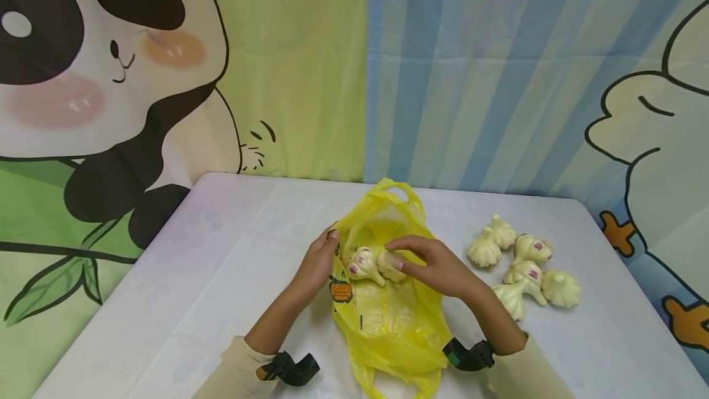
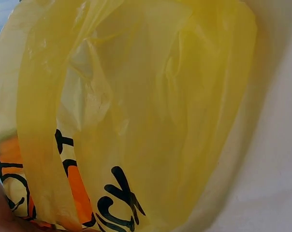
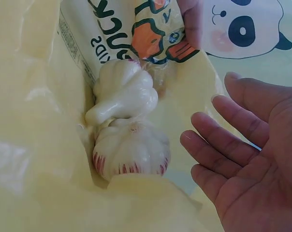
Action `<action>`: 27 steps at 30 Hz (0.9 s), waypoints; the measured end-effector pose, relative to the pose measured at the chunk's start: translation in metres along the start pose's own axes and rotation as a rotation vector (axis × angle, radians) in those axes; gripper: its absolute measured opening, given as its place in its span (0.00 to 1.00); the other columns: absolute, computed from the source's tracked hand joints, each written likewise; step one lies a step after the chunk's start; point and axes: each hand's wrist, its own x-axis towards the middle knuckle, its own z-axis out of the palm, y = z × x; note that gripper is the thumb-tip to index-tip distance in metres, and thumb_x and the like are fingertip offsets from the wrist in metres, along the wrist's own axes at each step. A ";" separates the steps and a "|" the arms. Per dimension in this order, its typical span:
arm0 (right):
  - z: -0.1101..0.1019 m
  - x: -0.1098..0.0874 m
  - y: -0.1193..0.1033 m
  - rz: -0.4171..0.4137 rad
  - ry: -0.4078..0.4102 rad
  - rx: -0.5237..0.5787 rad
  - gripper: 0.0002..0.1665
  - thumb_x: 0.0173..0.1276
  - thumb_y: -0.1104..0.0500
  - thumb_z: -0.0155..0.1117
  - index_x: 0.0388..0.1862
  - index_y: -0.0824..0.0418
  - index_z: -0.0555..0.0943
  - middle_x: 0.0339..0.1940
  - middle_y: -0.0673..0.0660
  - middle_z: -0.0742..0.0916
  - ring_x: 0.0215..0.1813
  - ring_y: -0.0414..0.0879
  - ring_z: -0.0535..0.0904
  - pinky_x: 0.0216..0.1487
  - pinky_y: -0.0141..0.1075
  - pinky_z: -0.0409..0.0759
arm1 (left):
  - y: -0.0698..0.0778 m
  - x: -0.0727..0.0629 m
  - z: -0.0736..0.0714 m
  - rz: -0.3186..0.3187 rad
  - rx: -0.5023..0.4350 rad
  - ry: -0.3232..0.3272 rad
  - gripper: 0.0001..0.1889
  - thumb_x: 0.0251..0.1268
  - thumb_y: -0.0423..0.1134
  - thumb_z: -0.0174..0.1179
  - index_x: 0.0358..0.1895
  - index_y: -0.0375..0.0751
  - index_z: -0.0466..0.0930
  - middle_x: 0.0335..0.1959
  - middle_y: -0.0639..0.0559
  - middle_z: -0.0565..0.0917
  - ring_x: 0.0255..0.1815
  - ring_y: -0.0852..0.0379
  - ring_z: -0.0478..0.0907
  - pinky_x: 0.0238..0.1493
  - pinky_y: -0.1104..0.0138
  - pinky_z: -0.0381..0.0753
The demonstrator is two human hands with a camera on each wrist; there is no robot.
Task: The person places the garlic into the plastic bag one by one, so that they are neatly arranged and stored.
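Observation:
A yellow plastic bag (image 1: 388,319) lies on the table with its mouth spread. Inside it are two garlic bulbs, one with a purple mark (image 1: 362,262) and one beside it (image 1: 390,267). My left hand (image 1: 317,263) grips the bag's left edge; in the right wrist view its fingers (image 3: 192,21) show at the printed rim. The right hand (image 1: 437,263) is over the bag's opening, near the second bulb. In the right wrist view this hand (image 3: 252,145) has its fingers extended, apart from the bulbs. Yellow plastic (image 2: 136,96) fills most of the left wrist view.
Several more garlic bulbs (image 1: 526,273) lie grouped on the white table (image 1: 221,300), right of the bag and beside my right forearm. The bag's handles (image 1: 407,193) reach toward the far edge. A printed curtain (image 1: 310,66) hangs behind the table.

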 end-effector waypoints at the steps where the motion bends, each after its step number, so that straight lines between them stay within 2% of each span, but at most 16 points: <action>1: -0.001 -0.002 -0.001 -0.002 -0.003 0.002 0.20 0.73 0.58 0.60 0.60 0.64 0.78 0.59 0.56 0.81 0.66 0.55 0.71 0.66 0.56 0.64 | 0.000 0.000 0.000 0.002 0.000 0.000 0.28 0.81 0.50 0.34 0.76 0.39 0.55 0.71 0.41 0.65 0.73 0.45 0.57 0.71 0.48 0.51; 12: -0.009 -0.026 -0.004 0.027 -0.007 0.025 0.21 0.73 0.55 0.61 0.61 0.60 0.78 0.60 0.50 0.80 0.66 0.49 0.71 0.66 0.54 0.65 | -0.002 0.001 0.000 0.009 -0.035 -0.019 0.29 0.82 0.50 0.33 0.76 0.36 0.52 0.72 0.39 0.62 0.74 0.45 0.54 0.72 0.49 0.50; 22: -0.016 -0.046 0.007 -0.046 0.038 0.038 0.18 0.75 0.63 0.57 0.61 0.63 0.77 0.59 0.58 0.80 0.63 0.47 0.73 0.65 0.55 0.66 | -0.002 0.002 0.000 -0.007 -0.028 -0.004 0.29 0.81 0.50 0.34 0.76 0.38 0.54 0.68 0.39 0.67 0.70 0.45 0.61 0.71 0.49 0.53; 23: -0.016 -0.048 0.007 -0.049 0.046 0.041 0.18 0.75 0.63 0.57 0.61 0.63 0.77 0.59 0.57 0.80 0.63 0.47 0.73 0.65 0.54 0.65 | -0.002 0.002 0.000 -0.008 -0.030 -0.004 0.29 0.81 0.50 0.34 0.76 0.38 0.54 0.68 0.39 0.68 0.69 0.45 0.62 0.71 0.49 0.53; 27: -0.021 -0.058 0.008 -0.073 0.075 0.056 0.18 0.75 0.65 0.56 0.61 0.62 0.77 0.59 0.56 0.80 0.64 0.47 0.72 0.67 0.40 0.66 | -0.002 0.001 0.000 -0.010 -0.038 -0.007 0.29 0.82 0.50 0.34 0.76 0.38 0.54 0.66 0.38 0.69 0.68 0.45 0.63 0.70 0.49 0.54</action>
